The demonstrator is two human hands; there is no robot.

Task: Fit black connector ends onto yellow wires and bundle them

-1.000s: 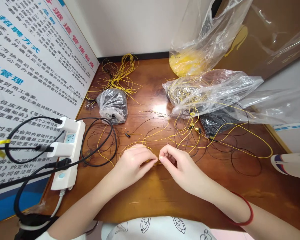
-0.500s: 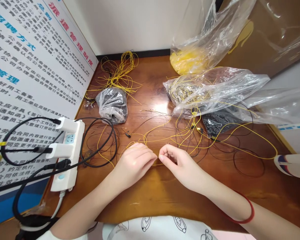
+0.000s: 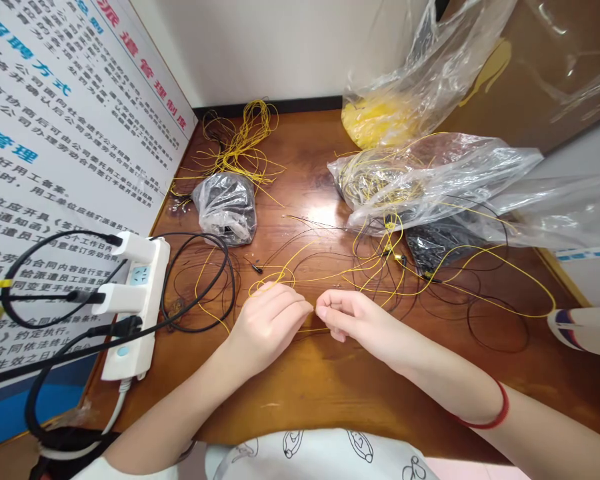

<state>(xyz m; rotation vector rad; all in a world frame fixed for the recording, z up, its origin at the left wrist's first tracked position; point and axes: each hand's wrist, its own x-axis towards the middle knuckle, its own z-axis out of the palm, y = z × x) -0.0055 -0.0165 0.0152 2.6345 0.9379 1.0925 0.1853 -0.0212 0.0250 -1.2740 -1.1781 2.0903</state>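
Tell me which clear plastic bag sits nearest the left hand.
The small bunched bag just in front of the yellow wire bundle; the other bags are all farther right.

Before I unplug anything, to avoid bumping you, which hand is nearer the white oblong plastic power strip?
Left: the left hand is right of the power strip, apart from it; the right hand is farther right, past the left.

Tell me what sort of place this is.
Likely an indoor work corner, perhaps in an office or small workshop: a wooden table with bunched yellow wires, a white power strip, and a panel of printed Chinese text.
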